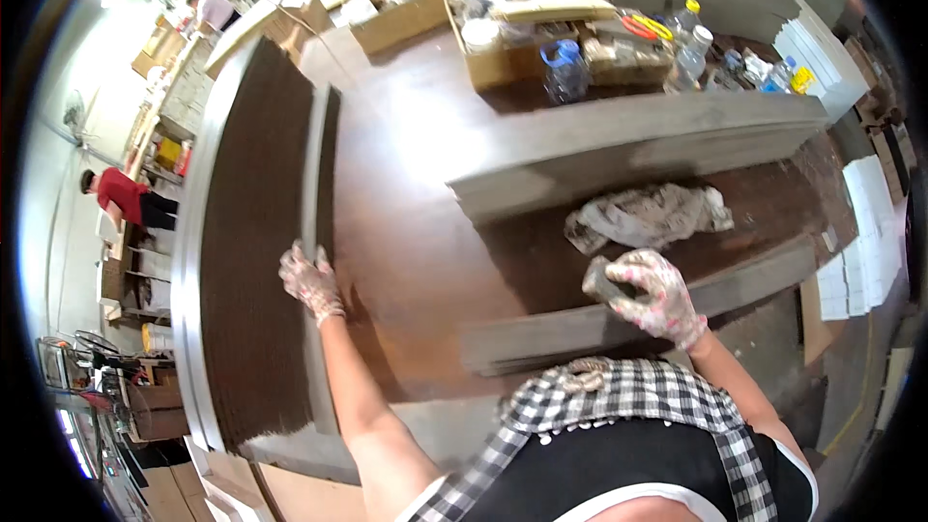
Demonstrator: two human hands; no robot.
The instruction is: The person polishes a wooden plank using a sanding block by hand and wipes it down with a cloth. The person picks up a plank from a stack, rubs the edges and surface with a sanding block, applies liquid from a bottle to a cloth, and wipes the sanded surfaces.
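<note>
From my end I have the right hand [662, 300], in a white cotton glove with pink spots, grasping a small dark grey rounded block [600, 280] between thumb and fingers; it sits at the left side of those fingertips, above the long flat grey board [570, 331] nearest the body. The left hand [311, 282], gloved alike, has its fingers spread and released over the long narrow grey strip [313, 174]; whether they press on it I cannot tell. Just left of those fingers stands the tall dark brown ribbed stack [253, 222]. Beyond the right fingers a crumpled grey-white cloth [650, 217] lies on the glossy brown tabletop [396, 271].

I read the step in hand as handling the block with the right while the left steadies or feels the strip. To my judgement, any next move calls for a firm right pinch and left fingertips flat, clear of the strip's edge.
</note>
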